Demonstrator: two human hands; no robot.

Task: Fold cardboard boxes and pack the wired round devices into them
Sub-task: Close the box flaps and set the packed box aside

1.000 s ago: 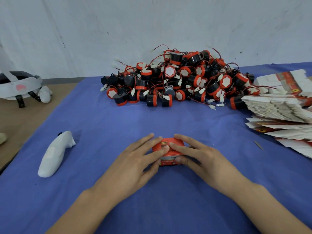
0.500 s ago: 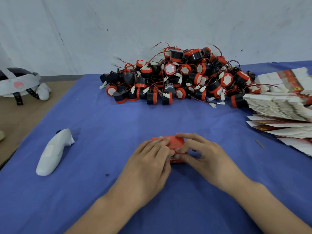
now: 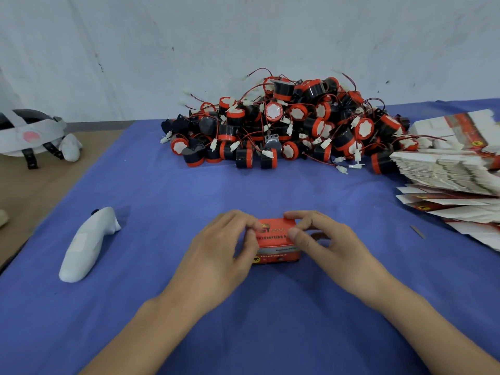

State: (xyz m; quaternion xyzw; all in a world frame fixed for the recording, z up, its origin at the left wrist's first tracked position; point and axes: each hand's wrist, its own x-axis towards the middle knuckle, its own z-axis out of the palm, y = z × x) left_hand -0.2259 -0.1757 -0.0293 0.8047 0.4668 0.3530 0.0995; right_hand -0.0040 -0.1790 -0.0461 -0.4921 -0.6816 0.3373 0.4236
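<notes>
Cardboard box (image 3: pixel 276 240), red and folded into shape, rests on the blue desk (image 3: pixel 243 190) at front centre. Left hand (image 3: pixel 224 250) grips its left end with curled fingers; right hand (image 3: pixel 332 247) pinches its right top edge between thumb and forefinger. Wired round devices (image 3: pixel 284 125) lie piled well behind, with flat box blanks (image 3: pixel 446 169) at the right

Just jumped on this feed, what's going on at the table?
A person holds a small red box on the blue cloth between both hands: the left hand grips its left end, the right hand pinches its right end. The box looks closed. A pile of wired round devices sits behind it, with a stack of flat boxes at the right.
</notes>
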